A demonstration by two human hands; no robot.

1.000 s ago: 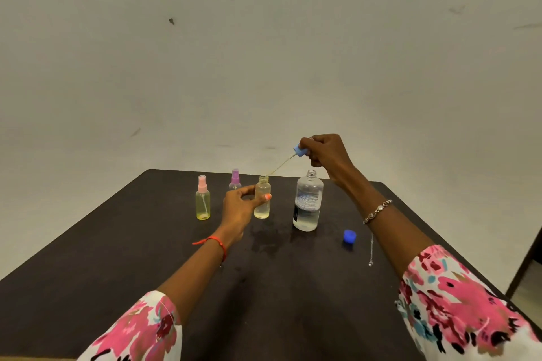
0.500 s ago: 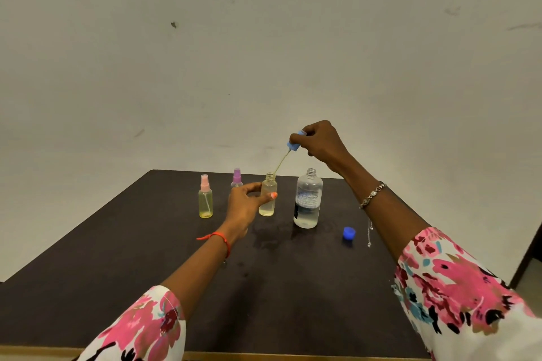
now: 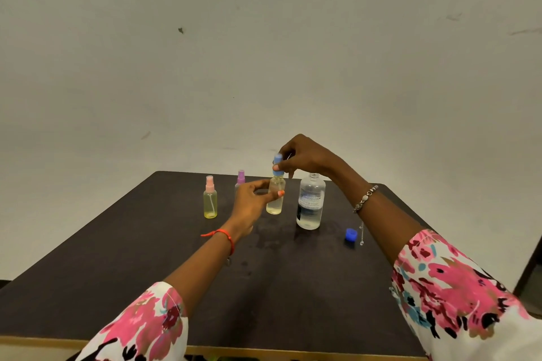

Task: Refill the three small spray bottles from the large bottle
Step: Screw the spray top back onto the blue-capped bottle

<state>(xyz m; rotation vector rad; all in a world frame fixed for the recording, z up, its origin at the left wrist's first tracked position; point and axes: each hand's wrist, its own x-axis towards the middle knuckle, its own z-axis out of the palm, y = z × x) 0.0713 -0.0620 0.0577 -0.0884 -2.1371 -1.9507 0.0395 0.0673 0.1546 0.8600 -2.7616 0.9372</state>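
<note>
A dark brown matte table (image 3: 117,272) with a pale wooden front edge stands against a plain off-white wall (image 3: 264,67) that carries a few small scuffs and a grey sheet at its top. Toward the table's far left stands a small yellow-tinted plastic spray bottle with a pink spray top (image 3: 210,198), upright and apart from the rest. Just right of it and farther back is a small bottle with a purple spray top (image 3: 240,178), its body mostly hidden behind the left hand (image 3: 252,202), whose thumb and fingers curl around the body of a small clear spray bottle holding pale yellow liquid (image 3: 275,198). On that bottle's neck sits a light blue spray top (image 3: 277,165), pinched between the fingertips of the right hand (image 3: 305,155). Next to the right stands the large clear plastic bottle with a printed label (image 3: 310,204), uncapped and partly full. Farther right, a blue screw cap (image 3: 351,234) lies on the table beside a thin clear tube (image 3: 362,233).
</note>
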